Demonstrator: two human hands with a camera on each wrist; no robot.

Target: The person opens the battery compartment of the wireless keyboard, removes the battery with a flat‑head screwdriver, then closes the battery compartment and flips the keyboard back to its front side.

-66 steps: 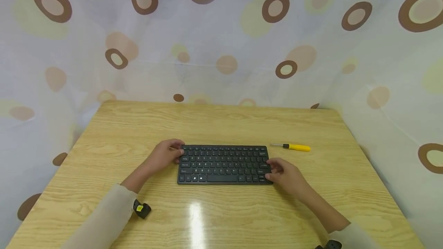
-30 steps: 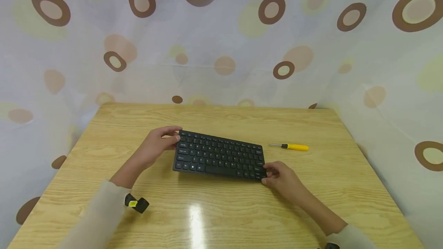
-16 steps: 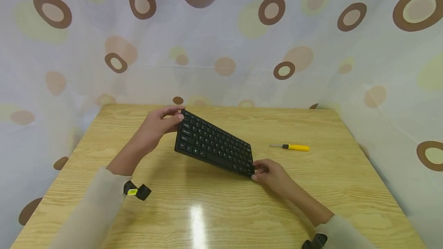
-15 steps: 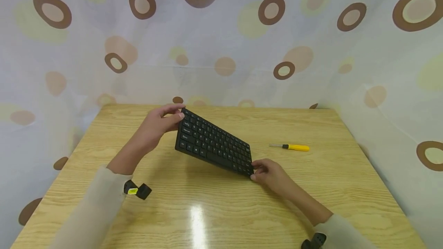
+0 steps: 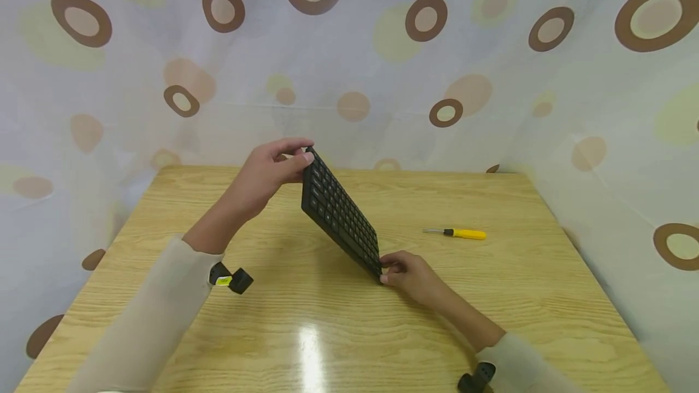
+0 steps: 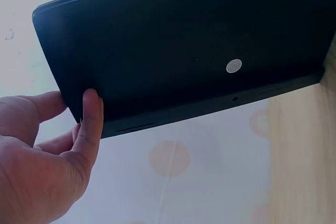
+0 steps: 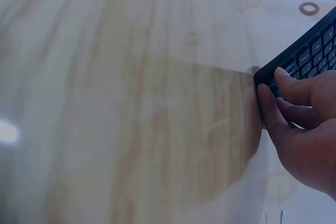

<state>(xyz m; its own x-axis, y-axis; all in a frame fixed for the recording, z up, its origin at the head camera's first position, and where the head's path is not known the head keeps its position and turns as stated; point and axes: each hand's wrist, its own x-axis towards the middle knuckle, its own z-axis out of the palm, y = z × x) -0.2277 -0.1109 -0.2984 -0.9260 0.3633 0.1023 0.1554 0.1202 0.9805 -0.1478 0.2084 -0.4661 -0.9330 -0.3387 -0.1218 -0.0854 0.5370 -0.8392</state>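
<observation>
A black keyboard (image 5: 341, 211) is held steeply tilted, its left end high and its right end low, close over the table. My left hand (image 5: 267, 171) pinches the raised end near the upper corner, thumb on the key side. In the left wrist view the keyboard's smooth underside (image 6: 157, 51) shows, with a small round white sticker (image 6: 233, 66) and that hand's fingers against the back. My right hand (image 5: 409, 275) pinches the lower end between thumb and fingers. The right wrist view shows this right hand (image 7: 310, 119) at the keyboard's corner, beside the keys.
A screwdriver (image 5: 464, 233) with a yellow handle lies on the wooden table (image 5: 218, 344), right of the keyboard. Behind the table and along its sides hangs a pale curtain (image 5: 349, 47) with brown ring patterns. Both wrists carry small black cameras.
The keyboard lay flat at first. My left hand has raised its left end up and rightward, tilting it ever more steeply, while my right hand has shifted left with the low end. The screwdriver stays put.
</observation>
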